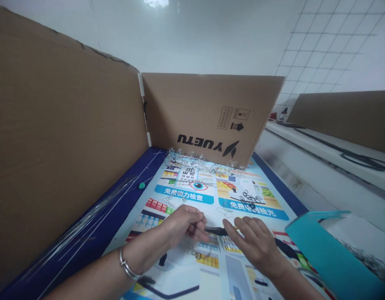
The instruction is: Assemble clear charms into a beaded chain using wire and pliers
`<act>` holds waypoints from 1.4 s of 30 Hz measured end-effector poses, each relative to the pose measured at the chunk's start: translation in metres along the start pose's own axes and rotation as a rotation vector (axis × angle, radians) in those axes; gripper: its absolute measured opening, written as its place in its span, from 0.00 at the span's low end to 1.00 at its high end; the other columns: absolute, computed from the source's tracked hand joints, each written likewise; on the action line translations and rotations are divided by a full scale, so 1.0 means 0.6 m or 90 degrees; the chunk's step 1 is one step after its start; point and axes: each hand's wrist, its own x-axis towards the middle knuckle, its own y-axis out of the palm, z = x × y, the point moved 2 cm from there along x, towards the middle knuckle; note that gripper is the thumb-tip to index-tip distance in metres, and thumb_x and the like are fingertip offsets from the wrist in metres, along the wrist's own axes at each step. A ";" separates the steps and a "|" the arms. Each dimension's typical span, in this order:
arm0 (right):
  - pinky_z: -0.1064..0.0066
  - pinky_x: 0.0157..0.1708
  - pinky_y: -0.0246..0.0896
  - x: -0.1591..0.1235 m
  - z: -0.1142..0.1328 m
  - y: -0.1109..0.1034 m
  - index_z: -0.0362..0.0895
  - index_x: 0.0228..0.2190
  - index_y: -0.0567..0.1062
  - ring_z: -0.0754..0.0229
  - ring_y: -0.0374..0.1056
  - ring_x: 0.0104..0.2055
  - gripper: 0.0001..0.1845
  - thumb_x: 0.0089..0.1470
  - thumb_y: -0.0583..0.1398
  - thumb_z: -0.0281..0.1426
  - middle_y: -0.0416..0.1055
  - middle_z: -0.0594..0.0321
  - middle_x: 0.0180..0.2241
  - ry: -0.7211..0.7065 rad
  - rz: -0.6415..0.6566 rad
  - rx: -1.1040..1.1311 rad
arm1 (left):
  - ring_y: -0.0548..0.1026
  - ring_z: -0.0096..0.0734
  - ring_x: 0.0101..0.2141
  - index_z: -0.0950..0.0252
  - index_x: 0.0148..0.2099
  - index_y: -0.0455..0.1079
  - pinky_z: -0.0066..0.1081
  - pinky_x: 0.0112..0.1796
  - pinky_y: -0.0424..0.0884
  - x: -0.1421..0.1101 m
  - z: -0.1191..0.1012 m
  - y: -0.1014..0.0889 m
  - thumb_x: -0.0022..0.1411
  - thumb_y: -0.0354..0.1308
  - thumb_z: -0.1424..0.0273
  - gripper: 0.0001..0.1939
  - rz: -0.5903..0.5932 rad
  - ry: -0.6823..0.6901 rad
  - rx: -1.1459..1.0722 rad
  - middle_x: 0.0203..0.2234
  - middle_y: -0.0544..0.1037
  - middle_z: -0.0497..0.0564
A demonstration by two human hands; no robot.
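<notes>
My right hand (255, 243) is closed around a pair of pliers (217, 231); the dark, narrow jaws point left and a bit of yellow handle shows by the fingers. Close to the jaw tips, my left hand (188, 227) pinches something too small and blurred to name. Small clear and golden beads (196, 253) hang just below the left fingers. On the printed table cover (208, 214) beneath the pliers lie thin silvery wires (224, 246). A silver bangle (127, 264) circles the left wrist.
Cardboard walls (211, 108) stand behind and at left. Along the back lie many clear beaded pieces (192, 160). Black wire loops (250, 199) sit right of centre, long thin wires (95, 216) at left. A teal box (336, 254) holds a metallic heap at right.
</notes>
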 end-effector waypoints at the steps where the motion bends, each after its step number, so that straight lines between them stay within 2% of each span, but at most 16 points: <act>1: 0.61 0.36 0.54 0.000 0.000 0.001 0.43 0.42 0.70 0.56 0.62 0.35 0.15 0.52 0.53 0.22 0.68 0.56 0.32 0.000 0.001 0.000 | 0.75 0.35 0.21 0.70 0.27 0.66 0.23 0.18 0.56 0.000 0.000 0.000 0.47 0.58 0.63 0.13 -0.001 -0.003 0.003 0.16 0.72 0.50; 8: 0.63 0.35 0.53 -0.004 0.001 0.005 0.44 0.43 0.69 0.58 0.62 0.35 0.15 0.52 0.54 0.22 0.69 0.59 0.32 0.002 0.011 0.012 | 0.75 0.33 0.20 0.70 0.27 0.66 0.23 0.18 0.56 -0.001 -0.004 0.001 0.45 0.59 0.61 0.15 -0.005 0.006 0.019 0.16 0.71 0.48; 12: 0.64 0.33 0.53 -0.003 0.000 0.003 0.43 0.43 0.68 0.58 0.62 0.34 0.15 0.53 0.53 0.23 0.69 0.57 0.33 -0.004 0.041 0.041 | 0.73 0.30 0.18 0.69 0.28 0.66 0.23 0.18 0.56 -0.002 -0.008 0.000 0.47 0.57 0.59 0.16 -0.021 0.051 0.073 0.17 0.72 0.48; 17: 0.66 0.31 0.53 0.004 -0.001 0.004 0.41 0.40 0.69 0.60 0.60 0.31 0.11 0.53 0.53 0.23 0.68 0.58 0.30 0.001 0.090 0.096 | 0.71 0.26 0.18 0.68 0.26 0.65 0.25 0.22 0.61 -0.004 -0.019 0.004 0.50 0.54 0.60 0.14 0.004 0.124 0.178 0.17 0.69 0.46; 20: 0.69 0.29 0.52 0.011 0.002 0.006 0.42 0.37 0.70 0.62 0.59 0.29 0.08 0.54 0.53 0.27 0.66 0.60 0.26 0.032 0.117 0.144 | 0.71 0.26 0.20 0.67 0.26 0.64 0.26 0.24 0.64 -0.007 -0.024 0.005 0.52 0.51 0.63 0.11 -0.004 0.165 0.271 0.18 0.69 0.46; 23: 0.71 0.27 0.51 0.016 0.005 0.009 0.44 0.34 0.70 0.62 0.59 0.29 0.07 0.55 0.53 0.32 0.65 0.62 0.25 0.085 0.150 0.196 | 0.71 0.27 0.22 0.66 0.26 0.65 0.25 0.25 0.64 -0.012 -0.030 0.004 0.53 0.48 0.66 0.10 -0.013 0.201 0.399 0.19 0.70 0.46; 28: 0.73 0.27 0.53 0.013 0.006 0.015 0.45 0.33 0.70 0.63 0.62 0.30 0.07 0.54 0.54 0.34 0.66 0.64 0.25 0.140 0.214 0.275 | 0.71 0.26 0.25 0.65 0.26 0.67 0.23 0.30 0.62 -0.020 -0.039 0.004 0.55 0.46 0.69 0.11 -0.021 0.250 0.543 0.20 0.73 0.45; 33: 0.73 0.28 0.56 0.006 0.003 0.021 0.47 0.34 0.70 0.63 0.63 0.31 0.08 0.54 0.54 0.35 0.67 0.64 0.26 0.157 0.244 0.302 | 0.71 0.26 0.24 0.65 0.26 0.67 0.23 0.29 0.62 -0.019 -0.040 0.004 0.56 0.46 0.68 0.12 0.010 0.254 0.529 0.20 0.72 0.46; 37: 0.74 0.28 0.57 0.007 0.001 0.019 0.47 0.35 0.71 0.63 0.64 0.30 0.10 0.55 0.53 0.36 0.68 0.63 0.26 0.165 0.225 0.322 | 0.72 0.26 0.25 0.66 0.27 0.67 0.23 0.30 0.63 -0.022 -0.043 0.001 0.57 0.47 0.65 0.13 0.042 0.246 0.491 0.22 0.72 0.46; 42: 0.74 0.27 0.56 0.016 0.004 0.016 0.46 0.32 0.71 0.63 0.63 0.30 0.10 0.55 0.52 0.36 0.67 0.62 0.25 0.175 0.192 0.293 | 0.73 0.28 0.27 0.68 0.30 0.68 0.25 0.29 0.65 -0.018 -0.043 -0.005 0.55 0.49 0.59 0.16 0.077 0.173 0.373 0.24 0.73 0.50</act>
